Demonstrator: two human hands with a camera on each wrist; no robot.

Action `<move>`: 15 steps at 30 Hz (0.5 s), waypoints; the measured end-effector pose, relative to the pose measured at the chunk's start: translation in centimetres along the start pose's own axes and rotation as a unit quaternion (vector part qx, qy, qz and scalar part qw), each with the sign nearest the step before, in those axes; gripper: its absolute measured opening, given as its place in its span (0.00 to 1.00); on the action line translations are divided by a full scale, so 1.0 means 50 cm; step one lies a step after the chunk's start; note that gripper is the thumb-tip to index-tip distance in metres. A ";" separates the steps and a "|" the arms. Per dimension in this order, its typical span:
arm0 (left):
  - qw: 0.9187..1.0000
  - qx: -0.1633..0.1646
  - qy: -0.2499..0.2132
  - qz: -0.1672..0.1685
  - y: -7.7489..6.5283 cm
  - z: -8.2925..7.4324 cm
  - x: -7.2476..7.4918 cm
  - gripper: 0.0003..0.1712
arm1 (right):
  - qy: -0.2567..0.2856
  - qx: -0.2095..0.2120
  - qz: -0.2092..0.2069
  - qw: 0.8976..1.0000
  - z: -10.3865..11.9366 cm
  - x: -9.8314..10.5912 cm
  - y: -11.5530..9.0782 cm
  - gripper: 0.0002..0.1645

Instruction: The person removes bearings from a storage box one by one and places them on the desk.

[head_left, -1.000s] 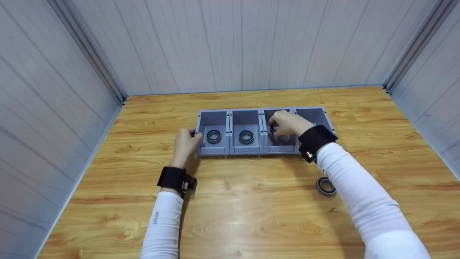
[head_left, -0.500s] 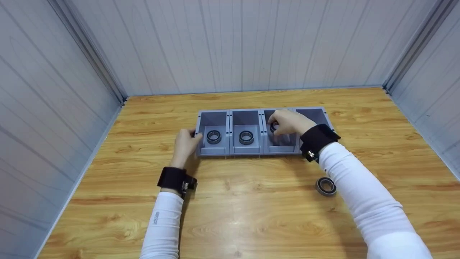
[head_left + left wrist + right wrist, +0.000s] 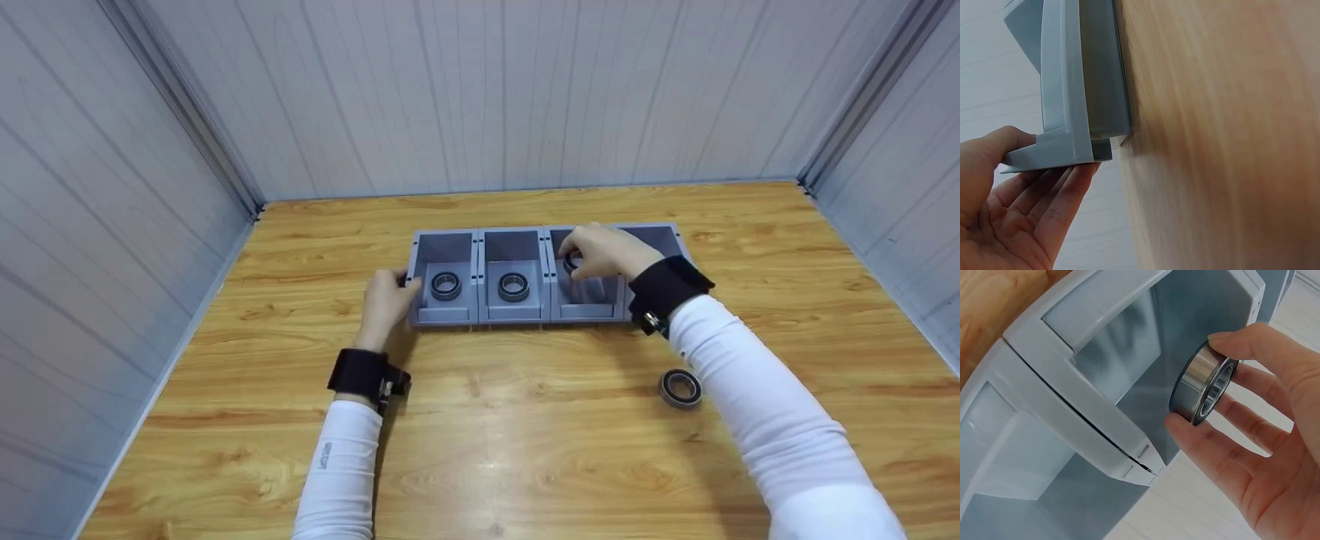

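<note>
Four-walled grey plastic bins (image 3: 515, 313) stand joined in a row on the table. My left hand (image 3: 384, 306) grips the leftmost bin's outer side wall (image 3: 1053, 149), thumb on one face and fingers on the other. My right hand (image 3: 609, 251) pinches a ball bearing (image 3: 1193, 385) between thumb and fingertips. That bearing is tilted and held inside the opening of the third bin from the left, above its floor. One bearing (image 3: 446, 295) lies flat in the leftmost bin and another bearing (image 3: 514, 295) in the second. The rightmost bin is partly hidden behind my right hand and wrist.
Another bearing (image 3: 681, 389) lies on the wooden table (image 3: 480, 435), in front of the bins and close to my right forearm. White panel walls (image 3: 487, 97) enclose the table at the back and on both sides.
My right wrist and forearm have shifted slightly to the right, while the fingers keep the bearing over the third bin. The left hand and the bins look unchanged.
</note>
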State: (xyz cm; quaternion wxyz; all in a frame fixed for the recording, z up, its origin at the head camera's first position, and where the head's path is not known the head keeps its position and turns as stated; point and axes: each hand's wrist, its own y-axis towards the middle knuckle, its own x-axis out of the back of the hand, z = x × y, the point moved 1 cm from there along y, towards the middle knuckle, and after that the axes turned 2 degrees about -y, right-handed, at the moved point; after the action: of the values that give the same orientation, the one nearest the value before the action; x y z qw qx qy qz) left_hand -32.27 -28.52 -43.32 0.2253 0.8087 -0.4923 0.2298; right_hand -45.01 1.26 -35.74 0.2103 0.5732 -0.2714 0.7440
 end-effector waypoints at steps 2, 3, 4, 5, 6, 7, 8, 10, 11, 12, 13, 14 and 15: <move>1.000 -0.002 0.004 -0.001 0.000 0.000 0.000 0.17 | -0.001 0.002 0.000 1.000 0.000 0.002 0.000 0.25; 1.000 -0.004 0.007 -0.003 0.001 0.000 0.000 0.17 | -0.001 0.004 -0.001 1.000 0.000 0.003 0.000 0.25; 1.000 -0.004 0.010 -0.004 0.001 0.000 0.000 0.17 | -0.002 0.004 -0.002 1.000 0.000 0.004 0.000 0.25; 1.000 -0.005 0.012 -0.005 0.001 0.000 0.000 0.17 | -0.002 0.005 -0.002 1.000 0.000 0.006 -0.001 0.25; 1.000 -0.005 0.014 -0.007 0.001 0.000 0.000 0.17 | -0.001 0.004 -0.002 1.000 0.001 0.007 -0.001 0.25; 1.000 -0.005 0.016 -0.009 0.001 -0.001 0.000 0.17 | -0.001 0.003 -0.002 1.000 0.001 0.008 -0.002 0.25; 1.000 -0.005 0.018 -0.010 0.000 -0.001 0.000 0.17 | 0.000 0.003 -0.001 1.000 0.002 0.010 -0.003 0.25; 1.000 -0.006 0.017 -0.010 0.001 -0.001 0.000 0.17 | 0.003 0.000 0.002 1.000 0.002 0.011 -0.005 0.25; 1.000 -0.006 0.016 -0.010 0.001 0.000 -0.001 0.17 | 0.004 -0.001 0.002 1.000 0.002 0.012 -0.005 0.25; 1.000 -0.007 0.015 -0.010 0.001 0.000 -0.001 0.17 | 0.005 -0.001 0.001 1.000 0.002 0.013 -0.006 0.26; 1.000 -0.007 0.013 -0.010 0.000 0.000 -0.001 0.17 | 0.006 -0.002 0.001 1.000 0.002 0.014 -0.007 0.26; 1.000 -0.009 0.013 -0.010 0.000 0.000 -0.001 0.17 | 0.006 -0.003 0.001 1.000 0.002 0.015 -0.007 0.27; 1.000 -0.009 0.011 -0.011 0.001 0.001 -0.001 0.17 | 0.005 -0.004 0.001 1.000 0.002 0.016 -0.008 0.27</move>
State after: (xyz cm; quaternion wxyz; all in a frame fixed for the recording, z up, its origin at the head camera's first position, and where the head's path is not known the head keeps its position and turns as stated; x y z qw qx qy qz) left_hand -32.31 -28.53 -43.36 0.2403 0.8094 -0.4829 0.2323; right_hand -44.88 1.48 -34.89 0.2132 0.5683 -0.2742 0.7459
